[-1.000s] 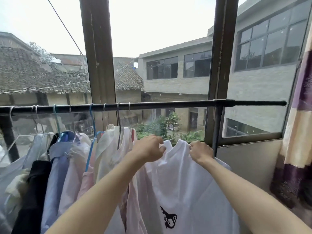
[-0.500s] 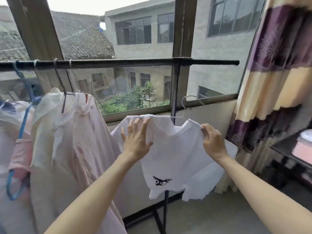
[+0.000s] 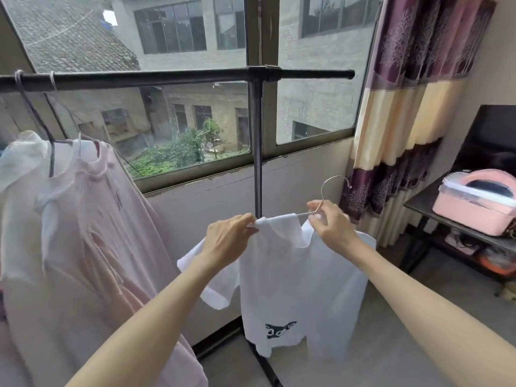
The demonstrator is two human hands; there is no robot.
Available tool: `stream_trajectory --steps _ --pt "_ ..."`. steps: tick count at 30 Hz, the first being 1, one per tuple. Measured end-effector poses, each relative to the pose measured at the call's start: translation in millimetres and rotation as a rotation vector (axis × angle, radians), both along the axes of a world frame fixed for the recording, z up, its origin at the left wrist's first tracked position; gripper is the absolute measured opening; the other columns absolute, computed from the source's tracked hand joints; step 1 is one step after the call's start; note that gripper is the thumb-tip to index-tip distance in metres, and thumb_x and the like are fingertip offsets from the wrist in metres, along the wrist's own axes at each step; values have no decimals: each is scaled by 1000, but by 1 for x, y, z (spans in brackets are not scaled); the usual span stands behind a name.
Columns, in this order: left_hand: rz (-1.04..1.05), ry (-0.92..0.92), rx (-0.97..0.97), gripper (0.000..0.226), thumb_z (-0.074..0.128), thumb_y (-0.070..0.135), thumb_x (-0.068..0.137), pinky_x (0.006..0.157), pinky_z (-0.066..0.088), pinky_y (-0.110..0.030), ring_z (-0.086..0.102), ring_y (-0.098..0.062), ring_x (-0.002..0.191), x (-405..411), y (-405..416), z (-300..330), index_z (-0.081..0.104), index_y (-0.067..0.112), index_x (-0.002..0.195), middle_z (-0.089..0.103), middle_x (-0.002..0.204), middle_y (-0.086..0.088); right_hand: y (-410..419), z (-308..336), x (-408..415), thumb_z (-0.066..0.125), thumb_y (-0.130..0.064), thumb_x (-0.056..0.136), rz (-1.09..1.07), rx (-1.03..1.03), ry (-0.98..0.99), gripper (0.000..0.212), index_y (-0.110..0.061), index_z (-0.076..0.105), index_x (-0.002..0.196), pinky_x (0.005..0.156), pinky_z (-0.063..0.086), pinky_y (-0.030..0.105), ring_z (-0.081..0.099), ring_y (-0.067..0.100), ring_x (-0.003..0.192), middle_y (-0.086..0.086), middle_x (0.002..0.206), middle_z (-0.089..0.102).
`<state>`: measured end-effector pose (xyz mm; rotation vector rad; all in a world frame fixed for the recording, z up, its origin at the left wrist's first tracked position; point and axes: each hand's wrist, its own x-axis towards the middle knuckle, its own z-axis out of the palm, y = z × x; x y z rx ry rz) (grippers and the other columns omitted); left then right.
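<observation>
Head view: left hand (image 3: 226,243) is pinching the white T-shirt (image 3: 293,277) at its shoulder, well below the rail (image 3: 167,77). Hanger (image 3: 335,177) is lying left to right inside the collar, seemingly half out, with right hand (image 3: 330,228) gripping its neck.

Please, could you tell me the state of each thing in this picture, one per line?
white T-shirt: off the rail, hanging limp between both hands.
wire hanger: hook free, one arm inside the shirt's neck.
left hand: pinches the shirt's neckline.
right hand: pinches the hanger below its hook.
pink garment: hangs on the rail.
pink box: lid closed.
curtain: drawn aside.
</observation>
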<state>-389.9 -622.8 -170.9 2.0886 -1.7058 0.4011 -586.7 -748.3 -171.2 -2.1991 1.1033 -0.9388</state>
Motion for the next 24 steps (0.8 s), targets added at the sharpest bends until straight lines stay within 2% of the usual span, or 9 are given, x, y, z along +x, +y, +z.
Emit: stream_trajectory --steps 2,4,7,11,14,16,18,21,24 --pt "-6 45 15 23 40 40 97 65 37 -29 60 -24 97 -9 1 -8 55 28 109 65 109 9 4 -6 7 42 -29 94 -51 150 -44 19 -16 56 94 96 36 40 55 22 94 0 90 60" --pt "-33 87 44 26 39 41 97 70 42 -29 60 -20 100 -9 5 -16 58 36 113 64 109 12 5 -13 7 37 -21 96 -124 124 18 21 -17 52 82 89 38 41 57 31 95 4 85 62" --pt "-38 136 76 26 42 40 96 66 38 -26 58 -18 94 -6 14 -23 61 38 114 59 101 10 12 -17 4 37 -13 96 -142 55 98 22 -15 53 81 89 36 41 56 34 96 9 91 65" --pt "-131 420 -17 22 51 32 94 73 37 -27 53 -9 88 -6 17 -20 67 30 109 57 108 16 22 -23 6 35 -11 96 -44 -13 299 23 -17 49 80 84 32 36 56 33 99 9 98 67" --pt "-342 804 -61 18 55 19 90 79 43 -24 56 -7 87 -13 16 -7 70 15 98 63 96 9 24 -28 5 31 -4 92 -13 -57 488 26 -17 39 71 75 25 33 54 35 98 15 99 63" --pt "-423 996 38 16 54 22 85 66 38 -19 49 -8 70 -24 20 7 65 13 80 55 74 7 19 -28 3 32 -3 89 11 -56 522 20 -12 48 81 74 26 34 54 35 97 13 97 64" --pt "-455 1043 112 19 50 25 77 55 29 -18 37 -10 59 -31 20 17 49 18 60 41 61 8 13 -23 -2 35 -10 93 55 -22 501 28 -23 46 71 78 30 35 54 31 93 4 89 62" --pt "-416 925 193 19 47 25 70 54 27 -24 31 -12 57 -30 19 24 42 16 54 34 58 4 0 -7 -13 41 -12 95 55 20 333 36 -27 42 62 83 36 38 52 27 84 2 80 59" --pt "-316 297 364 30 40 35 68 69 35 -27 40 -15 71 -16 14 23 62 18 78 48 70 0 -12 10 -23 44 -10 95 -140 -21 -26 25 -16 53 72 80 41 40 54 27 79 5 75 60"
